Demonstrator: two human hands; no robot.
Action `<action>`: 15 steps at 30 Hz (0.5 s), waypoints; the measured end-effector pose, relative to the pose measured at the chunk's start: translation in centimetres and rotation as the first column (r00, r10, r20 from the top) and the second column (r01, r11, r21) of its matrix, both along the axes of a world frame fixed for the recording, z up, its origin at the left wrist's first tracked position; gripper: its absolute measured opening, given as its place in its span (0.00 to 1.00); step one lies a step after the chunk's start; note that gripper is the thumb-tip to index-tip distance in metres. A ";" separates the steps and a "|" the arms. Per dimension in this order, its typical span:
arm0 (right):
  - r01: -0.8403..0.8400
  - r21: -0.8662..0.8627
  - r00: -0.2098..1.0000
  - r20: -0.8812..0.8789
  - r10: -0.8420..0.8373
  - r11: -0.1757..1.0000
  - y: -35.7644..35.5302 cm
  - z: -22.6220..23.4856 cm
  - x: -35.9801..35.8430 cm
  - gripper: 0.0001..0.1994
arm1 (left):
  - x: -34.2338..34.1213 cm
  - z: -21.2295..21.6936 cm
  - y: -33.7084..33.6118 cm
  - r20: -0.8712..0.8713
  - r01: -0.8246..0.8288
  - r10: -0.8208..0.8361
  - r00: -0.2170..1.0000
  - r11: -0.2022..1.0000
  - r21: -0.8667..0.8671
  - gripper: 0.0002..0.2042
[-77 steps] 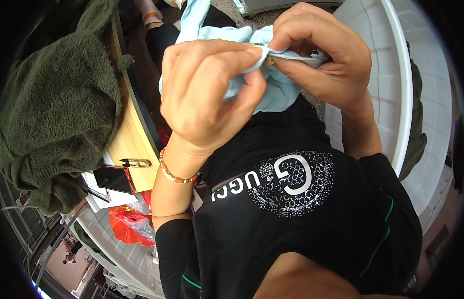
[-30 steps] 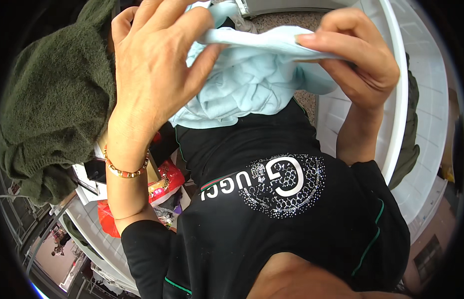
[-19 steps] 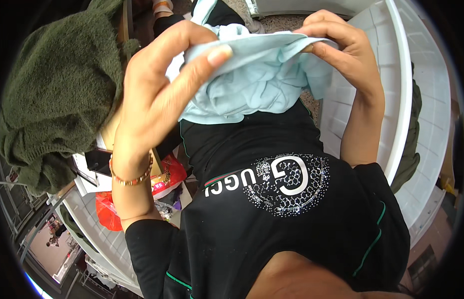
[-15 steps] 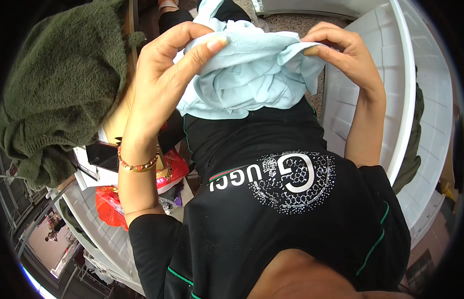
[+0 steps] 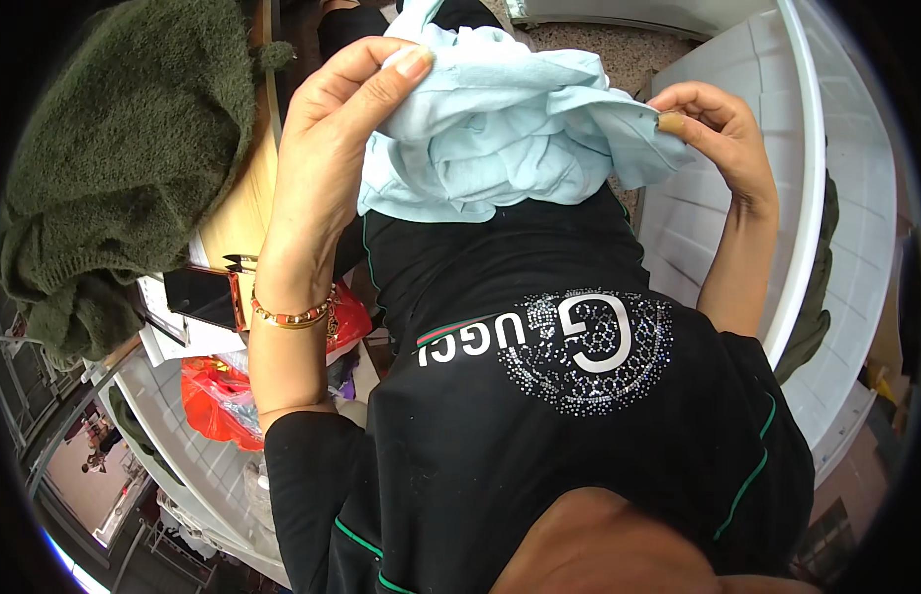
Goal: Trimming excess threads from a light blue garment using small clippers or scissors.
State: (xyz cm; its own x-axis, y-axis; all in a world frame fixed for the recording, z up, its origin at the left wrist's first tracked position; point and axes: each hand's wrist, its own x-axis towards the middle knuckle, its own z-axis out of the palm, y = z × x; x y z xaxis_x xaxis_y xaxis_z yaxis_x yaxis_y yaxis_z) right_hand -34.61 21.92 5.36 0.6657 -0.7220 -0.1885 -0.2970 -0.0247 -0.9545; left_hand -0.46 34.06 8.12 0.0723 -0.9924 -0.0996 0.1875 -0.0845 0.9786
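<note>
Across our lap, at the far side of our black top [image 5: 579, 445], lies a bunched pale blue cloth [image 5: 510, 168], its upper edge raised between our two hands. Our hands are well apart, both clamped on it. At the left, our left hand [image 5: 346, 109] grips a folded band, thumb on top; the fingertips behind are hidden. At the right, our right hand [image 5: 718, 134] pinches the edge of a loose flap between thumb and forefinger.

We judge the cloth light, soft and limp, not slippery or fragile, likely to sag wherever unsupported. The doubled band and the flap's edge look the surest places to hold; the loose folds between would probably just crumple.

To our left, a dark green knit [image 5: 134, 148] drapes over a wooden tabletop [image 5: 244, 208]; nearer lies a red bag [image 5: 218, 406]. To our right curves a white tub [image 5: 809, 129].
</note>
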 end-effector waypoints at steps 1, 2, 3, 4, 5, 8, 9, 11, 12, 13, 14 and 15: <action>0.005 -0.026 1.000 0.011 -0.004 1.000 0.2 0.1 0.0 0.09 | -0.1 -0.1 0.0 0.000 -0.002 0.002 1.000 1.000 -0.025 0.09; 0.011 -0.052 1.000 0.021 -0.009 0.999 0.4 0.1 0.0 0.11 | -0.2 -0.1 0.0 -0.001 -0.003 0.003 1.000 0.999 -0.050 0.09; 0.020 -0.056 1.000 0.005 -0.020 0.998 0.5 0.1 0.0 0.11 | -0.3 0.0 0.0 -0.014 0.006 -0.007 1.000 0.999 -0.039 0.09; 0.001 -0.056 1.000 0.004 -0.001 0.998 0.2 -0.6 0.3 0.13 | -0.2 -0.1 0.2 -0.003 -0.003 0.003 1.000 0.999 -0.037 0.09; -0.017 -0.055 1.000 0.003 0.017 0.998 -0.1 -1.3 0.7 0.14 | -0.1 -0.3 0.3 0.008 -0.012 0.013 1.000 0.999 -0.035 0.09; -0.077 -0.086 0.996 -0.044 0.074 0.993 0.2 -1.2 1.0 0.20 | 0.3 -0.2 0.2 -0.009 0.002 -0.002 1.000 1.000 -0.010 0.10; -0.114 -0.089 0.993 -0.038 0.111 0.990 0.4 -1.3 1.3 0.21 | 0.2 -0.2 0.3 -0.032 -0.001 0.001 0.999 1.000 -0.010 0.09; -0.132 -0.247 0.988 -0.106 0.109 0.960 0.8 -1.8 2.0 0.22 | 0.4 -0.3 0.3 -0.020 -0.002 0.002 1.000 1.000 -0.010 0.09; -0.140 -0.332 0.990 -0.030 0.138 0.933 0.8 -2.2 2.4 0.21 | 0.4 -0.3 0.4 -0.001 -0.013 0.013 1.000 1.000 -0.009 0.09; -0.140 -0.416 0.984 0.045 0.174 0.898 0.7 -2.5 2.5 0.20 | 0.3 -0.2 0.6 0.008 -0.026 0.027 1.000 1.000 -0.008 0.10; -0.140 -0.418 0.984 0.044 0.174 0.898 0.6 -2.9 2.2 0.20 | 0.1 -0.4 0.5 0.008 -0.026 0.026 1.000 1.000 -0.010 0.10; -0.066 -0.441 0.986 0.107 0.126 0.895 0.4 -3.3 2.1 0.18 | 0.1 -0.5 0.5 0.041 -0.037 0.038 0.998 0.999 -0.023 0.10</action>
State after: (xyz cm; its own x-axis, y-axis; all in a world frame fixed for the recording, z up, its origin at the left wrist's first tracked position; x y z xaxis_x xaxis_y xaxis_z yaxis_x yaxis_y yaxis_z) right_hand -32.47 22.29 2.05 0.7328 -0.6433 0.2219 -0.1467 -0.4678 -0.8716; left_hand -0.34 34.53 7.58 0.1130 -0.9909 -0.0732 0.1490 -0.0559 0.9873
